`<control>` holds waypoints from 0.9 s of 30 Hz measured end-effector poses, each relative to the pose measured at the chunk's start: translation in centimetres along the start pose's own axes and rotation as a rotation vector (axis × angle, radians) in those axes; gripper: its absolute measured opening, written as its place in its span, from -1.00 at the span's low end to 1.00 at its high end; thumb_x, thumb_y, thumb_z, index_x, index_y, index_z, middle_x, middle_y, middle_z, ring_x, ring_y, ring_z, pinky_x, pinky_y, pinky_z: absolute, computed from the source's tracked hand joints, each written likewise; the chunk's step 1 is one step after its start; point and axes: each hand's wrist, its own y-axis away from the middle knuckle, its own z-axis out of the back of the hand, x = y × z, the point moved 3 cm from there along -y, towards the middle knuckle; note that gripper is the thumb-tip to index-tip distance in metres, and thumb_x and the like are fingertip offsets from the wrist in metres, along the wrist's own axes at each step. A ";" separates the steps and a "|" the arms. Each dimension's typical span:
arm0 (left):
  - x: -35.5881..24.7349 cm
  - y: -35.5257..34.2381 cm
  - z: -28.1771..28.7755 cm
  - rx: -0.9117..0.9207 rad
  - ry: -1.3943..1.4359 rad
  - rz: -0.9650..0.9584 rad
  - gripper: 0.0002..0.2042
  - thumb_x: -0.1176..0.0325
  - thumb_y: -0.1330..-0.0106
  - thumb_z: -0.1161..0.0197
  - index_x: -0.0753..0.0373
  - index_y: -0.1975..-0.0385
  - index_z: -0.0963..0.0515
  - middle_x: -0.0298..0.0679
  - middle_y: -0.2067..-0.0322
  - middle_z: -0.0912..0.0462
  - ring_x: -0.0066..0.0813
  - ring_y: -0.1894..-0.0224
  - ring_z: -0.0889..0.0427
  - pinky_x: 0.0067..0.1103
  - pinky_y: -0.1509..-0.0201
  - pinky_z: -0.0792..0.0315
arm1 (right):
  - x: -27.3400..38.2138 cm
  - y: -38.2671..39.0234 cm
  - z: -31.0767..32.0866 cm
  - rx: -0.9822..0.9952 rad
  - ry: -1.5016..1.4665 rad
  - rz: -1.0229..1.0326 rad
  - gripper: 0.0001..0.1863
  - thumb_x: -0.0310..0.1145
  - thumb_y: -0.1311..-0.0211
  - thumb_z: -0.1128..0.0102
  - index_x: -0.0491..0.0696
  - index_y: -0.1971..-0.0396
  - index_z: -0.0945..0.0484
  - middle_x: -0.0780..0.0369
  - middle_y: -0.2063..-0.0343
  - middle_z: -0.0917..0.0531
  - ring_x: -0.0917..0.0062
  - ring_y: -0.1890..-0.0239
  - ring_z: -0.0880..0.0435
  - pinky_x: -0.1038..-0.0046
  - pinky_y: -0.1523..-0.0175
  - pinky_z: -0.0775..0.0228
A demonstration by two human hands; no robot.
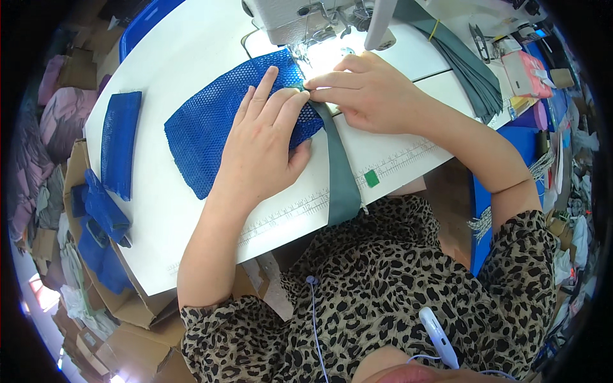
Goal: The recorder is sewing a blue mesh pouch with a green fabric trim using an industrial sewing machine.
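A piece of blue mesh fabric (201, 121) lies under the sewing machine's head (319, 25), its right edge close to the lit needle area. My left hand (258, 137) rests flat on the mesh with fingers spread and thumb apart. Against the mesh's right edge runs a dark green fabric strip (343, 172), which hangs over the table's front edge. My right hand (383, 96) has its fingertips closed on the upper end of this strip, touching the left fingertips. The exact grip is partly hidden by the fingers.
On the left of the white table (153, 242) lies a folded blue mesh piece (120, 147). Beside it, a cardboard box (143, 306) holds more blue mesh. At right are stacked green strips (469, 76), thread snips (479, 43) and a pink box (527, 73). A green scrap (371, 178) sits near the front.
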 end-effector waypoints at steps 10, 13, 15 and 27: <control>-0.2 -0.1 -0.3 -0.019 -0.010 0.007 -0.49 0.28 -0.12 -0.29 0.30 -0.10 -0.47 -0.09 -0.12 -0.45 -0.01 -0.43 -0.16 -0.14 -0.45 -0.14 | 0.0 0.2 -0.1 -0.019 0.035 0.009 -0.63 -0.40 -0.08 -0.27 0.07 0.04 -0.60 0.50 -0.05 -0.57 0.61 0.01 -0.49 0.42 -0.04 -0.32; -0.3 -0.2 -0.2 -0.026 0.006 0.001 -0.49 0.29 -0.10 -0.30 0.30 -0.09 -0.47 -0.10 -0.11 -0.46 -0.01 -0.42 -0.17 -0.14 -0.43 -0.16 | 0.1 0.4 -0.3 -0.047 -0.008 0.014 -0.63 -0.41 -0.08 -0.26 0.06 0.04 -0.61 0.50 -0.03 -0.58 0.62 0.00 -0.49 0.43 -0.07 -0.31; -0.3 -0.2 -0.3 -0.036 0.013 -0.004 -0.49 0.30 -0.10 -0.30 0.30 -0.09 -0.47 -0.10 -0.10 -0.46 -0.01 -0.42 -0.17 -0.14 -0.43 -0.16 | 0.2 0.5 -0.3 -0.035 -0.002 0.016 -0.63 -0.42 -0.08 -0.25 0.06 0.04 -0.61 0.50 -0.03 -0.58 0.62 0.00 -0.49 0.43 -0.08 -0.30; -0.3 0.3 0.1 -0.065 -0.088 0.005 -0.58 0.23 -0.10 -0.35 0.18 0.01 -0.55 -0.22 -0.11 -0.48 -0.05 -0.41 -0.19 0.06 -0.43 0.02 | 0.0 0.2 -0.3 -0.006 -0.043 -0.015 -0.67 -0.43 -0.09 -0.20 0.04 0.08 -0.61 0.47 -0.02 -0.58 0.60 -0.01 -0.49 0.41 -0.12 -0.27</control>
